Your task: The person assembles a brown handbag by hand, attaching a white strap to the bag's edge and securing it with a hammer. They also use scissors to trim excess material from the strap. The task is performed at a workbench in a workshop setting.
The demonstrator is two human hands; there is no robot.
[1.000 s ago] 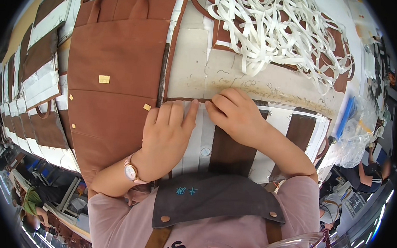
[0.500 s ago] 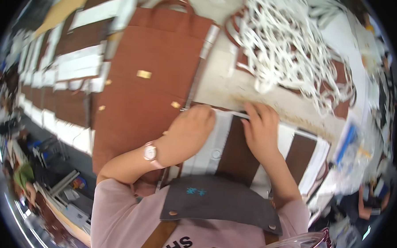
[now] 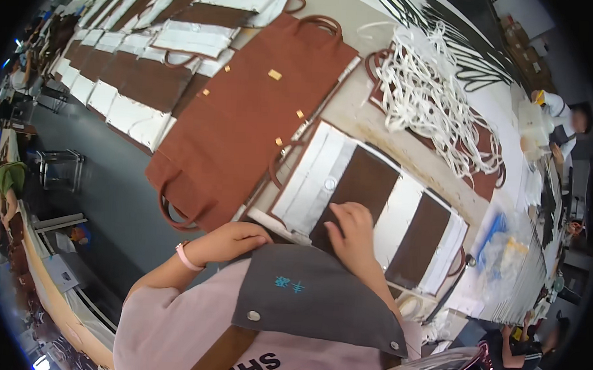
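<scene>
A bag panel (image 3: 366, 181) with brown and white bands, handles showing at its edges, lies askew on the table before me. My right hand (image 3: 353, 228) rests over its near part, thumb and forefinger apart, nothing seen in it. My left hand (image 3: 240, 239) is by the near table edge, left of the panel's near corner. Its fingers are drawn together; anything they hold is hidden beside my grey apron (image 3: 318, 295). To the left lies a long reddish-brown bag piece (image 3: 253, 110) with a handle at each end and small yellow patches.
A heap of white strips (image 3: 426, 98) lies at the far right on brown pieces. Rows of brown-and-white panels (image 3: 139, 75) overlap at the far left. Black strips (image 3: 461, 47) spread at the back. A clear plastic bag (image 3: 502, 250) sits right. Other people work at both sides.
Both hands have come from the panel's far edge toward me, the left one off the panel. The panel and reddish-brown piece now appear at a different slant as the view has shifted.
</scene>
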